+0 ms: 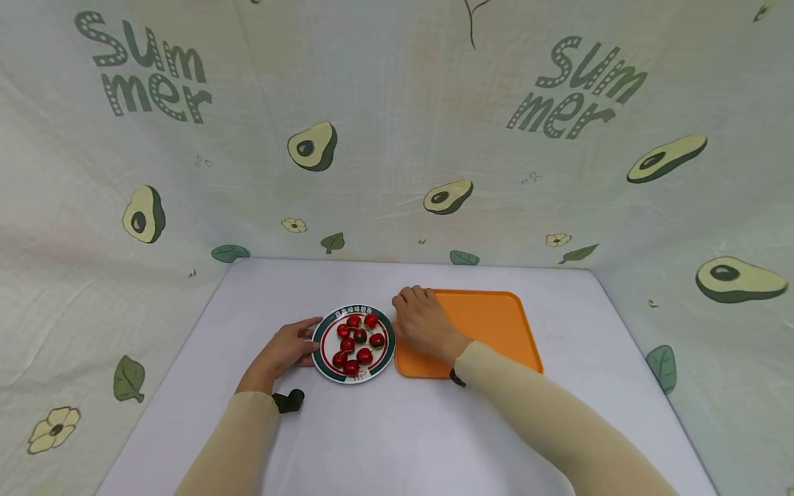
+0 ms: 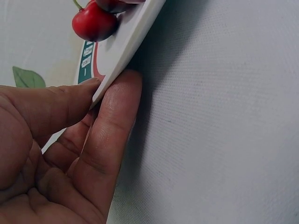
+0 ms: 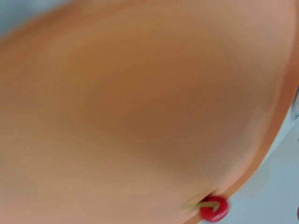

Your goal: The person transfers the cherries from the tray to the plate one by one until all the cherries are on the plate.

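Note:
A round plate (image 1: pixel 330 370) with a dark green rim and an inner red ring holds several red cherries (image 1: pixel 364 355). My left hand (image 1: pixel 287 350) grips its left rim, thumb above and a finger beneath. In the left wrist view the plate (image 2: pixel 128 39) slants over the white surface, with a cherry (image 2: pixel 93 22) near its edge. My right hand (image 1: pixel 428 322) is above the left edge of an orange tray (image 1: pixel 490 320), close beside the plate. Its fingertips are hidden. One cherry (image 3: pixel 214 208) with a stem shows at the bottom of the blurred right wrist view.
A white cloth covers the table (image 1: pixel 347 441). Behind and at both sides hangs a pale curtain (image 1: pixel 384 89) printed with avocados, leaves and lettering. The tray lies directly right of the plate. Black wrist straps (image 1: pixel 289 401) sit at the sleeve ends.

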`<state>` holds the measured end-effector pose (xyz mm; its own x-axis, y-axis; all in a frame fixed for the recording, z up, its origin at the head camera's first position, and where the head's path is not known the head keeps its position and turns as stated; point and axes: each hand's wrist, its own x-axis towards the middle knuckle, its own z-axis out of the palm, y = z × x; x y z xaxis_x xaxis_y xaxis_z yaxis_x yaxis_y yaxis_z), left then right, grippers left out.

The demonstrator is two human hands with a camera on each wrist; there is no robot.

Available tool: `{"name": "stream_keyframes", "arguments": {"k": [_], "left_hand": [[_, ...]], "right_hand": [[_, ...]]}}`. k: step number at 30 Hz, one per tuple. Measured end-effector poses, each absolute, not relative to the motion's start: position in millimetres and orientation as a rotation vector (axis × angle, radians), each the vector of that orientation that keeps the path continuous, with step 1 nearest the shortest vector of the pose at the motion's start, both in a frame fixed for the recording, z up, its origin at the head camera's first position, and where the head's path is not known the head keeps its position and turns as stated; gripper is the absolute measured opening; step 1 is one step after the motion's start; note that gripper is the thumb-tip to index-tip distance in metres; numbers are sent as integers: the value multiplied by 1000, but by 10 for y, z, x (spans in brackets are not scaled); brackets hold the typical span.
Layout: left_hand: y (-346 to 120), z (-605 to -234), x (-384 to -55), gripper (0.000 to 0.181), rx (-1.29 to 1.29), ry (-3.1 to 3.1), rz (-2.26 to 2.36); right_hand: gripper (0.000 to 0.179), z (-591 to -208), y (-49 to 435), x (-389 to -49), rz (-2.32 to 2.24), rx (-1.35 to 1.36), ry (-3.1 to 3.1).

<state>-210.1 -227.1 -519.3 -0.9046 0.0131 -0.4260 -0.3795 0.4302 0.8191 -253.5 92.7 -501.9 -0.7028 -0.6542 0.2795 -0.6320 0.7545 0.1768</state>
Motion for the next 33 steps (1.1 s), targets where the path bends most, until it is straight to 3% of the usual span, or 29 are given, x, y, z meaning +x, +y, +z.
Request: {"name": "stream_keyframes", "arguments": {"k": [16, 33], "left_hand": [[-2270, -5177, -2094, 67, -319, 2331, 1458], [-2268, -5237, -2130, 68, -342, 2334, 1447]], "right_hand": [[38, -5047, 1627, -2759, -141, 786, -2755], [39, -5215, 1752, -2834, -190, 801, -2817]]}}
